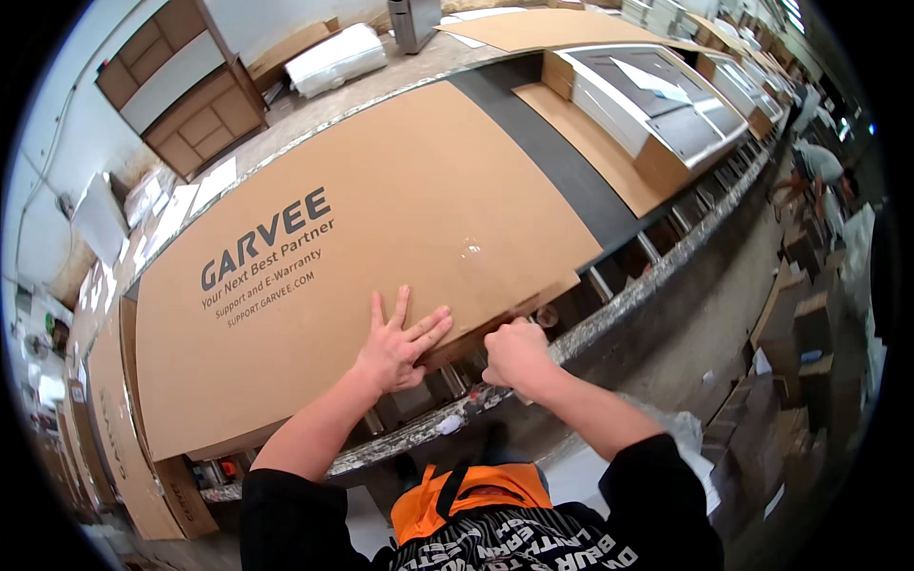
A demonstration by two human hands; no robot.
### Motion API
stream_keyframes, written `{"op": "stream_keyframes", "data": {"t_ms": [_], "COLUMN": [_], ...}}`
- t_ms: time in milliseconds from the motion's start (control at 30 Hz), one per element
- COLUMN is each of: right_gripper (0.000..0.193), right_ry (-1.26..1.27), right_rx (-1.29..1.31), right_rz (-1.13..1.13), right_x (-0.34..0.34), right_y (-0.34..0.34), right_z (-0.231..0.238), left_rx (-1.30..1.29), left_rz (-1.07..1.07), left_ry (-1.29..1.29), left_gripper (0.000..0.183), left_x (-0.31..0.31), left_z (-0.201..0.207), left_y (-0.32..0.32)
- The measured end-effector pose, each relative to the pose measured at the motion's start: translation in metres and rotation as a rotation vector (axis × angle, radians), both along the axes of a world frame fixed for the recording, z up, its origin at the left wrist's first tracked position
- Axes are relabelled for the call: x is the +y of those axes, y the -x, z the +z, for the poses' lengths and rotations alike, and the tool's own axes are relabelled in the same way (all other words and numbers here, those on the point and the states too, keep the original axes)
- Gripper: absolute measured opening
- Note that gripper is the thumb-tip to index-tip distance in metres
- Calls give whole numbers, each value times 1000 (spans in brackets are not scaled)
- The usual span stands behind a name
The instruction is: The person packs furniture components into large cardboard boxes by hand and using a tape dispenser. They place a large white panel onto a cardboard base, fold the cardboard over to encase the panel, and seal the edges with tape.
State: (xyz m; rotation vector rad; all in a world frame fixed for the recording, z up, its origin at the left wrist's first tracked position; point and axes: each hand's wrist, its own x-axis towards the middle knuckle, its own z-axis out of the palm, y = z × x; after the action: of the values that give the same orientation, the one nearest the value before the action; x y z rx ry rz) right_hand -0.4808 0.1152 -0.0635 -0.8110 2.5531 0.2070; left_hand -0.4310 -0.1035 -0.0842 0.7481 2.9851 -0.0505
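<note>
A large flat brown cardboard box (pixel 409 181) with dark printing lies across a roller conveyor. My left hand (pixel 395 343) rests on its top near the front edge, fingers spread and holding nothing. Just right of it, my right hand (pixel 516 355) is closed in a fist against the box's near side. What the fist grips, if anything, is hidden. A small round brown thing (pixel 546 316) shows right beside that fist, too unclear to name. A low flap (pixel 562 288) sticks out along the front edge at the right.
Metal rollers (pixel 647 247) and a worn conveyor rail (pixel 624 290) run along the near side. Beyond a black belt (pixel 543 124), a white-and-grey panelled unit (pixel 657 95) sits on cardboard. Another printed box (pixel 124 428) is at the left. Cardboard pieces (pixel 762 400) and a bending person (pixel 821 167) are at right.
</note>
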Motion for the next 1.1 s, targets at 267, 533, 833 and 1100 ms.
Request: {"op": "stream_keyframes", "data": {"t_ms": [267,533,833,1100], "right_gripper": [50,48,31,29], "right_ry": [377,851,213,-24], "right_rx": [37,425,29,4], "right_rz": [-363,-72,107,80], "right_x": [29,-125,-223,-207], "right_y": [-90,-97,-70,-164], "right_z": [-45,98,72,1], "left_rx": [15,-15,155,188], "left_rz": [206,45,35,29], "left_ry": [-80,119,-129,-96], "left_gripper": [93,93,83,82], "left_x": [-64,-185,-198,-194], "left_z": [11,-6,-28,-30], "left_y": [-78,-152,-165,-166]}}
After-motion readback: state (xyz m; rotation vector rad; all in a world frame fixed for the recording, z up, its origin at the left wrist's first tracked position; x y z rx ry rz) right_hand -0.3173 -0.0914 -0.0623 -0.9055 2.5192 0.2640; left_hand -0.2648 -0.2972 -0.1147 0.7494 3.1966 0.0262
